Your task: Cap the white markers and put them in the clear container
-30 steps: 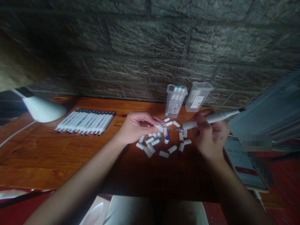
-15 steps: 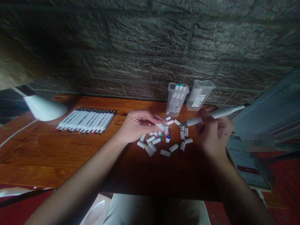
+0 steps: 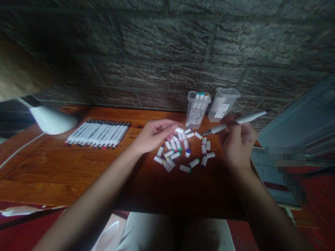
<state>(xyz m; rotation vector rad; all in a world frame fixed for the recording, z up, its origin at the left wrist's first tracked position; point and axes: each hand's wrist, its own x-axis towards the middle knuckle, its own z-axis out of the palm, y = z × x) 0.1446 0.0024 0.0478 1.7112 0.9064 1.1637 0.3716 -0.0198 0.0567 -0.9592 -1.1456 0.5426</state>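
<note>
- Clearly, at far left, a lamp point(image 3: 53, 120) is stood on the desk point(image 3: 39, 167); its cable could be snagged if an arm were swept that way.
- At centre left, a row of markers point(image 3: 98, 134) is laid side by side; the order could be spoiled if it were brushed by the left forearm, as barrels may roll.
- At mid-frame, a cap point(image 3: 179, 130) is pinched narrowly between thumb and fingers of the left hand point(image 3: 157, 135); by an off-centre squeeze it could be dropped.
- Right of and below that hand, loose caps point(image 3: 186, 143) are scattered; by a low wrist they could be set rolling.
- Behind them, near the wall point(image 3: 141, 52), a left box point(image 3: 195, 115) with upright markers and a right box point(image 3: 223, 108) are stood; the latter could be tipped by the right hand's knuckles.
- Right of centre, a marker point(image 3: 218, 129) is held in the curled right hand point(image 3: 237, 144), nib toward the caps; whether one is touched cannot be told, but ink could be left there.
- At lower right, a phone point(image 3: 274, 184) is placed by the desk's right edge; little forearm room is left.
- Most room is offered by bare wood between caps and near edge.
</note>
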